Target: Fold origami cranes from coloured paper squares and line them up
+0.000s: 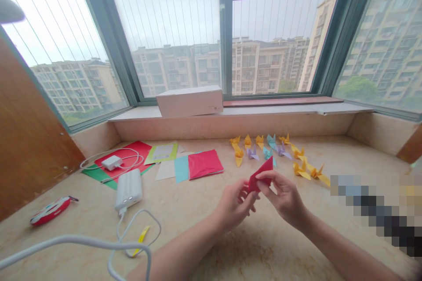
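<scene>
A folded piece of red paper (263,172) is held up above the marble ledge between both my hands. My left hand (234,204) pinches its lower end, fingers closed. My right hand (284,195) grips it from the right with thumb and fingers closed on its edge. The upper tip of the paper points up and to the right. Behind the hands lie several finished paper cranes (273,149) in yellow, teal and purple.
A stack of coloured paper sheets (204,163) lies at centre-left. A white power bank (129,189) with cables, a white charger (112,162), a red case (50,210) and a yellow strip (142,235) lie at left. A white box (189,101) rests on the window sill.
</scene>
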`<action>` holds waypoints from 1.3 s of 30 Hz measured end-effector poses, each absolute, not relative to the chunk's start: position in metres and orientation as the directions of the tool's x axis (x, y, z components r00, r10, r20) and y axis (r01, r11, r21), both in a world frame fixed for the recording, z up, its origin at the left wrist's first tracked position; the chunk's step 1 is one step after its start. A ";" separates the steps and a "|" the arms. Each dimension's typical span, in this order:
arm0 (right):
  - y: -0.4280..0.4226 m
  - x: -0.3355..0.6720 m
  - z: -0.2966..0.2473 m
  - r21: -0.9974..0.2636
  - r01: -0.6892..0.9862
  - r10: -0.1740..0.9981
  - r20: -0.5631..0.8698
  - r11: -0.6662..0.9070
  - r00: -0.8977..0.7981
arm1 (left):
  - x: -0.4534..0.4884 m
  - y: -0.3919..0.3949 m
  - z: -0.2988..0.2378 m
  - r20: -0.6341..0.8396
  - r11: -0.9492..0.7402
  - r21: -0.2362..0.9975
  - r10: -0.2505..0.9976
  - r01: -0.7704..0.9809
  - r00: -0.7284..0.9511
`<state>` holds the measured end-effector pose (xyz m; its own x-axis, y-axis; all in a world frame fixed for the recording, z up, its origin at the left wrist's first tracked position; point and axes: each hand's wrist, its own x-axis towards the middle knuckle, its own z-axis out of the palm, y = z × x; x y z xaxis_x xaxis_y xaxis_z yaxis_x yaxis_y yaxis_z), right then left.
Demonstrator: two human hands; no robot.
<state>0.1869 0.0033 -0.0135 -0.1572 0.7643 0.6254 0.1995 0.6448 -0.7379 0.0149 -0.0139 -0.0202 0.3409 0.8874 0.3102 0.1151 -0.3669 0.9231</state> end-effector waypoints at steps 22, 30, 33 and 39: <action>0.007 0.179 -0.017 -0.777 0.219 0.807 0.580 0.590 -0.115 | 0.016 -0.010 -0.022 0.208 -0.233 0.972 0.890 0.012 0.406; 0.010 0.190 -0.014 -0.498 0.414 0.625 0.733 0.762 -0.267 | 0.014 -0.005 -0.013 0.110 -0.087 0.993 0.920 -0.077 0.375; 0.010 0.193 -0.013 -0.446 0.430 0.597 0.728 0.785 -0.336 | 0.014 -0.003 -0.014 0.077 -0.048 0.995 0.926 -0.088 0.369; 0.012 0.192 -0.009 -0.456 0.434 0.610 0.717 0.777 -0.338 | 0.015 -0.004 -0.014 0.048 -0.018 0.996 0.919 -0.082 0.391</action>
